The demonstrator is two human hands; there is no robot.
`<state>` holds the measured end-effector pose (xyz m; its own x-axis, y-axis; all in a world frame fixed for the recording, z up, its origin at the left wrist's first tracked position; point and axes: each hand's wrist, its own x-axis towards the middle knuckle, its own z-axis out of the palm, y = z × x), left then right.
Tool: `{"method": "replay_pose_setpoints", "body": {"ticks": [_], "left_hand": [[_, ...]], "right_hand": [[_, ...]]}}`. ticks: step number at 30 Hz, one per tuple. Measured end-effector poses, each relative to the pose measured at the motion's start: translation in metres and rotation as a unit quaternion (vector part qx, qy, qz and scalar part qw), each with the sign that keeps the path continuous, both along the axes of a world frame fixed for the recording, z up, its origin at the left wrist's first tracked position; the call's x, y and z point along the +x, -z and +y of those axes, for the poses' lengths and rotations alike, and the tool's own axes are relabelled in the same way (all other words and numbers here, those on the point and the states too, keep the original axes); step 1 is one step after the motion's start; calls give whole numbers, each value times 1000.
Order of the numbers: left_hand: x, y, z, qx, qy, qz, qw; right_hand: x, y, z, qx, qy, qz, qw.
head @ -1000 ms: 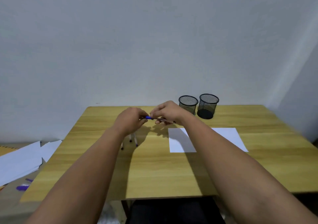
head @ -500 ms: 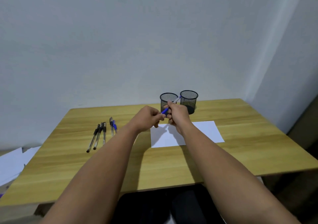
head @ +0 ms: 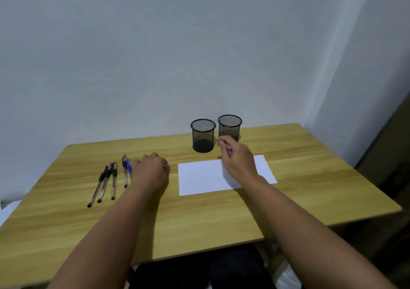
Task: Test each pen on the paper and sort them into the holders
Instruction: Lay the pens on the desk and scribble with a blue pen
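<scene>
My right hand (head: 239, 161) is shut on a blue pen (head: 230, 150), of which only a small blue bit shows; it hovers over the far edge of the white paper (head: 199, 177). My left hand (head: 153, 169) rests curled on the table left of the paper, and a small tip at its thumb looks like the pen's cap. Several pens lie in a row left of that hand: black ones (head: 104, 182) and a blue-capped one (head: 128, 166). Two black mesh holders stand behind the paper, the left holder (head: 203, 136) and the right holder (head: 229, 125), both looking empty.
The wooden table (head: 199, 217) stands against a pale wall, with its right corner near a side wall. Loose white sheets (head: 6, 208) lie off the table's left edge. A dark surface runs along the far right.
The two hands, joined on the blue pen in mid-air, have parted. The right hand carried the pen to the paper's far edge; the left dropped beside the row of pens.
</scene>
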<state>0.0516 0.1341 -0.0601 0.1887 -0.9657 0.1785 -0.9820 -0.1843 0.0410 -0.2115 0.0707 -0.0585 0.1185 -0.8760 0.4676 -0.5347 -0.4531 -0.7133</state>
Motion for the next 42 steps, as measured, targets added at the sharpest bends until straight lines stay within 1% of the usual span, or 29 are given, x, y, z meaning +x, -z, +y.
{"method": "replay_pose_setpoints", "body": {"ticks": [1,3,5,6,8,11,15,18,20,21,23,24,26,29,31,33,37,42], "left_hand": [[-2,3,-1,9,-2,-15,1000],[-3,7,-1,18,-13,-8,1000],[-5,9,-1,0,-13,10,1000],[-8,9,0,-15,-1,5,1000],[-17,9,3,-37,48,-10,998],[-30,12,8,-25,129,2,991],[-28,24,15,-5,164,4,986],[-31,30,19,-32,195,20,980],[-34,31,21,-54,210,36,976],[-34,31,21,-60,213,43,974],[-35,34,20,-65,216,48,973],[-35,36,19,-64,214,47,974],[-34,41,18,-59,201,52,977],[-34,45,17,-57,182,73,979],[-34,47,17,-60,177,93,978],[-32,45,18,-53,180,106,976],[-24,43,22,-36,191,108,975],[-21,47,25,-48,180,118,975]], "right_hand": [[1,9,5,-29,-4,60,998],[3,23,10,-41,-1,152,988],[5,34,9,-11,0,215,977],[4,38,8,14,-2,234,972],[2,46,6,58,-12,251,966],[-2,52,9,79,-30,244,966],[-9,53,8,79,-46,223,971],[-19,47,9,78,-57,216,972],[-20,38,9,66,-46,181,980],[-19,33,8,45,-38,141,988],[-9,22,6,20,-31,28,999],[1,16,6,36,-35,-33,998],[24,6,0,104,-51,-144,983],[60,0,-10,181,-73,-245,950],[75,7,-12,217,-82,-297,926],[80,21,-11,240,-83,-324,912],[80,37,-14,255,-79,-350,898],[81,39,-14,261,-69,-329,905]]}}
